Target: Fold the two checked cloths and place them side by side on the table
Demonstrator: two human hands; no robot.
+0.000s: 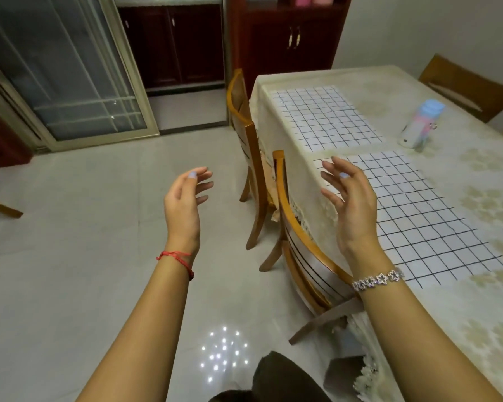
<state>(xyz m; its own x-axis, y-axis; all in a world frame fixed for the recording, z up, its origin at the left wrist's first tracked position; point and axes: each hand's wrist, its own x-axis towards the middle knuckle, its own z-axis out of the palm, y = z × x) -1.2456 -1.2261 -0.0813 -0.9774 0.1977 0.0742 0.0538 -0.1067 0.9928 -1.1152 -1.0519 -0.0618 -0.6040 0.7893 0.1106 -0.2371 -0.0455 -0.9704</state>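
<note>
Lying flat on the table [462, 329], the far cloth [325, 117] and the near cloth [418, 216] sit side by side with a narrow gap between them. The right hand [352, 204] is raised at the near cloth's corner and the left hand [186, 201] over the floor, both with loose, spread fingers holding nothing. A bottle [421, 124] stands beside the cloths, and a chair [302, 242] is tucked against the table edge.

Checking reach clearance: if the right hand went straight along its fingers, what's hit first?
Probably the far checked cloth: the open right hand points past a corner of the near checked cloth towards it. Height above the table is unclear, so it may pass over.
</note>
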